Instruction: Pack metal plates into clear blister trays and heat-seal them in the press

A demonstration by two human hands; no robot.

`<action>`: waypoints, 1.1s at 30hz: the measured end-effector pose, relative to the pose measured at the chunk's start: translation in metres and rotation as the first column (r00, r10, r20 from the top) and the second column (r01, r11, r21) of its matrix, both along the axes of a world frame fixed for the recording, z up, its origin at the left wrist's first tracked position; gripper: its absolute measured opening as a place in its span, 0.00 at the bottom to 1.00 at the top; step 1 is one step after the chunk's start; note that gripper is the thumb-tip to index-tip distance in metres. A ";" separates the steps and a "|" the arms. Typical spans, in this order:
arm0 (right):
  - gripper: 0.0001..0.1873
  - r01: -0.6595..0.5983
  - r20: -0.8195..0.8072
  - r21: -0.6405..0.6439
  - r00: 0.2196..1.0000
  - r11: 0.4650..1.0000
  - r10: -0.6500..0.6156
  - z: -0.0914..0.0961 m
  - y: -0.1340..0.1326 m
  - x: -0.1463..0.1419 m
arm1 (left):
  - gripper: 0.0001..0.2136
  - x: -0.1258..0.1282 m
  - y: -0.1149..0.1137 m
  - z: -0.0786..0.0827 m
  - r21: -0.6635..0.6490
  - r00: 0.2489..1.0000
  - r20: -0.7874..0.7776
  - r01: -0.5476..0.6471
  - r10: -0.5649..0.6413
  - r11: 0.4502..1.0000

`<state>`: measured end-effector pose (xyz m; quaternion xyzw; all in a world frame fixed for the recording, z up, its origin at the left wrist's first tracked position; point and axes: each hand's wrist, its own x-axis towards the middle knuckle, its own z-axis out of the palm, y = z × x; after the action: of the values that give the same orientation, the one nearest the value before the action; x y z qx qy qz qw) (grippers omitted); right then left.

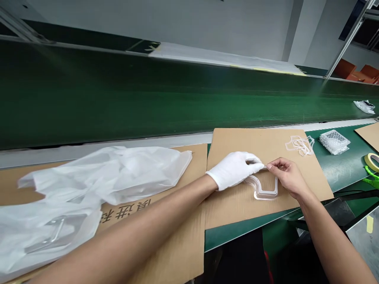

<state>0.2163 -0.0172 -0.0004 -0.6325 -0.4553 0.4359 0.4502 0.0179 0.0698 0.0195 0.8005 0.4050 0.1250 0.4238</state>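
Observation:
My left hand (235,169), in a white glove, is closed in a pinch on the top edge of a clear plastic frame piece (264,190) that lies on a sheet of brown cardboard (237,205). My bare right hand (288,175) pinches the same edge from the right, its fingertips meeting the gloved ones. The frame's lower, bent part rests flat on the cardboard between both hands.
A pile of clear plastic strips (300,144) lies at the cardboard's far right. White plastic bags (103,173) with another clear piece inside cover the left cardboard. A bubble-wrapped packet (334,141), a tape roll (372,161) and a green conveyor belt (177,102) are beyond.

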 end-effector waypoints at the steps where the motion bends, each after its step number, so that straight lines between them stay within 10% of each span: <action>1: 0.20 -0.003 -0.021 -0.023 1.000 1.000 0.002 0.002 -0.001 0.001 | 0.19 -0.002 0.000 0.002 -0.001 1.000 -0.007 -0.005 0.005 1.000; 15: 0.22 -0.037 -0.193 -0.138 0.981 0.990 0.010 0.009 -0.008 0.020 | 0.19 -0.013 -0.003 0.004 -0.105 0.996 0.027 -0.081 0.084 0.991; 33: 0.20 0.018 -0.030 -0.146 0.999 0.989 -0.023 0.014 -0.010 0.010 | 0.12 -0.020 -0.008 0.004 -0.359 0.964 0.214 -0.073 0.158 0.930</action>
<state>0.2264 -0.0272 0.0138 -0.6613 -0.4085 0.4734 0.4143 -0.0025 0.0622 0.0234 0.6664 0.4135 0.1719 0.5961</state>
